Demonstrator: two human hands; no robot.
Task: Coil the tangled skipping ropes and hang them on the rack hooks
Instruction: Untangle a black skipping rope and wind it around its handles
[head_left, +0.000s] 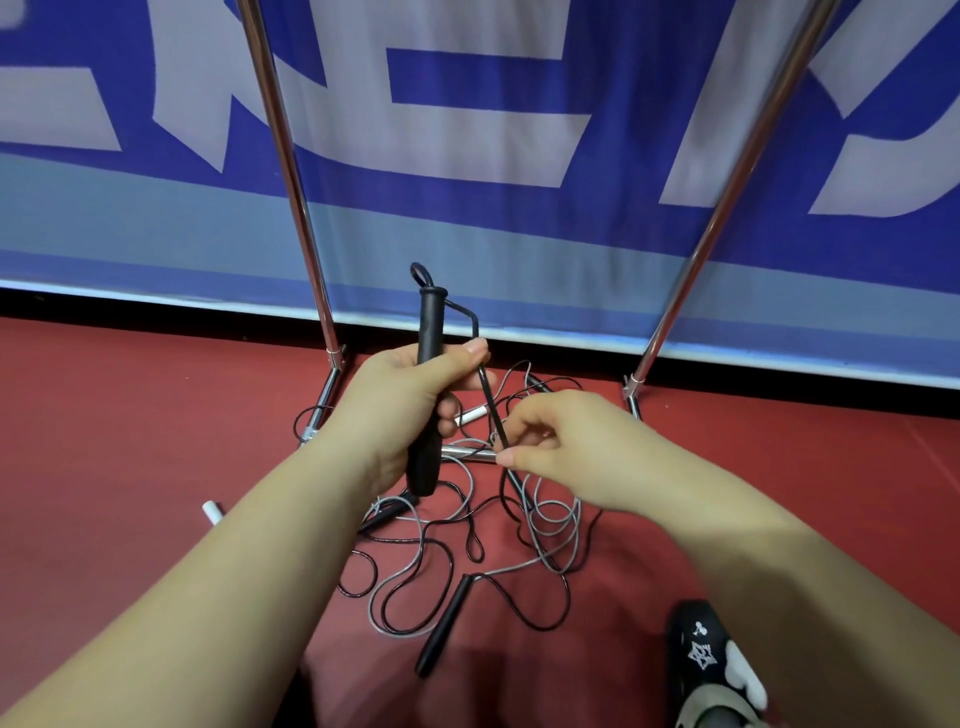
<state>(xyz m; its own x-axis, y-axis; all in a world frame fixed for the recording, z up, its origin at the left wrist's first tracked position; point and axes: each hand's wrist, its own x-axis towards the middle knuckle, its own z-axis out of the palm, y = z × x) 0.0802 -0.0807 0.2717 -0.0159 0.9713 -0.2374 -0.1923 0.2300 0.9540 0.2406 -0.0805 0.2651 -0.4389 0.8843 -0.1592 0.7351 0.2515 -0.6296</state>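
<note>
Left hand: the left hand (415, 395), at centre frame, is wrapped around a black handle (427, 395), held roughly upright with both ends sticking out of the fist.
Handle in hand: matte black, slim and cylindrical; a small loop of black cord (485, 384) leaves its top end, bends and runs down to the right.
Right hand: the right hand (561, 447), just right of centre, pinches that black cord between thumb and forefinger below the left hand.
Rope pile: tangled skipping ropes (467, 540) lie on the red floor (130, 441) in the lower middle, thin black and grey cords looped over one another.
Loose handle: a second black handle (441, 623) lies aslant at the pile's lower edge.
White ends: a white handle tip (213, 512) shows at left.
Rack: two chrome rack poles (291, 171) rise toward the upper frame, their feet just behind the pile.
Backdrop: a blue and white banner (493, 130) fills the top.
Shoe: a black shoe (706, 654) sits at lower right.
</note>
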